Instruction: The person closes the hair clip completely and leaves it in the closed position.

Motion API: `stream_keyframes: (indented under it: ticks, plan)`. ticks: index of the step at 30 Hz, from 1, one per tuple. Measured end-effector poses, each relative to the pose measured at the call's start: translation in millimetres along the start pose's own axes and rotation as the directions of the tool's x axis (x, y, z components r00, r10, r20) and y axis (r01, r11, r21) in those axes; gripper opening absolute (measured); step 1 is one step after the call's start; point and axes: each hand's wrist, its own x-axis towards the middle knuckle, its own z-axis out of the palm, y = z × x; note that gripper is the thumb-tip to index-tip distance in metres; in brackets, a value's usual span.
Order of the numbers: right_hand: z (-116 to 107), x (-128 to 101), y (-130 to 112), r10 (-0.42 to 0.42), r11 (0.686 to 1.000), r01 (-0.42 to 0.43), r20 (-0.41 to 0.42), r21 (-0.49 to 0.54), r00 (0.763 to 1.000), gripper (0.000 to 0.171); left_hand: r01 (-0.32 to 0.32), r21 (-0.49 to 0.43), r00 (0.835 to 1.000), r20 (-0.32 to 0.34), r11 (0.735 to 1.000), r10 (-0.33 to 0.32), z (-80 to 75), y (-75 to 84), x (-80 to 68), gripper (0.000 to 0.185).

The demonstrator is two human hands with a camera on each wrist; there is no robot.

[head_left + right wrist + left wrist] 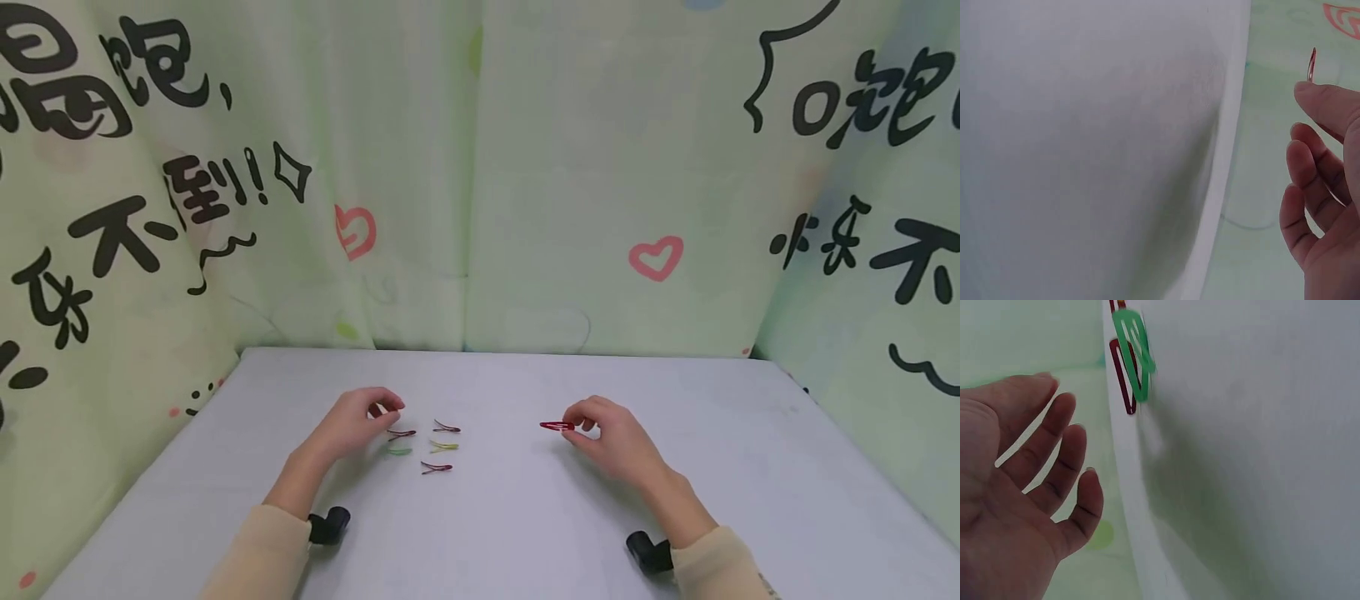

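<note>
My right hand (613,435) pinches a red snap hair clip (557,426) between thumb and fingertips, above the right side of the table. In the right wrist view the clip (1312,65) stands edge-on past the thumb tip. My left hand (362,422) has its fingers loosely bent and nothing in them, just beside the clips on the left. Nearest to it are a dark red clip (402,434) and a green clip (399,452). Another dark red clip (447,428), a yellow clip (444,447) and a third dark red clip (437,468) form a column farther right.
The white tabletop (510,517) reaches back to a pale green curtain (555,167) printed with black characters and hearts. Curtain also hangs along both sides. A black wrist camera (330,527) sits by the left sleeve, another camera (649,553) by the right one.
</note>
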Motion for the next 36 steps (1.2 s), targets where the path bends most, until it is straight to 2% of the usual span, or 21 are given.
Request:
stream_keyframes:
  ticks: [4, 9, 15, 26, 36]
  plan:
    - [-4, 2, 11, 0.101, 0.995, -0.101, 0.098, -0.005, 0.99, 0.017, 0.013, 0.042, 0.998, 0.053, 0.999, -0.015, -5.5, -11.0, 1.9, 0.016]
    - [-11, 5, 21, 0.216, 0.975, -0.22, 0.204, -0.001, 0.955, 0.012, 0.006, 0.077, 0.993, 0.114, 0.997, -0.014, -10.7, -20.6, 3.5, 0.023]
    - [-14, 7, 30, 0.275, 0.958, -0.286, 0.296, -0.004, 0.915, 0.011, 0.011, 0.089, 0.987, 0.156, 0.996, -0.025, -11.5, -24.8, 4.5, 0.024]
    - [-13, 6, 39, 0.335, 0.939, -0.343, 0.33, -0.036, 0.883, 0.01, 0.022, 0.094, 0.984, 0.173, 0.995, -0.038, -3.7, -26.9, 9.2, 0.015]
    - [-15, 9, 42, 0.348, 0.935, -0.35, 0.334, -0.056, 0.876, 0.011, 0.023, 0.114, 0.989, 0.142, 0.993, -0.039, -1.3, -28.4, 12.9, 0.012]
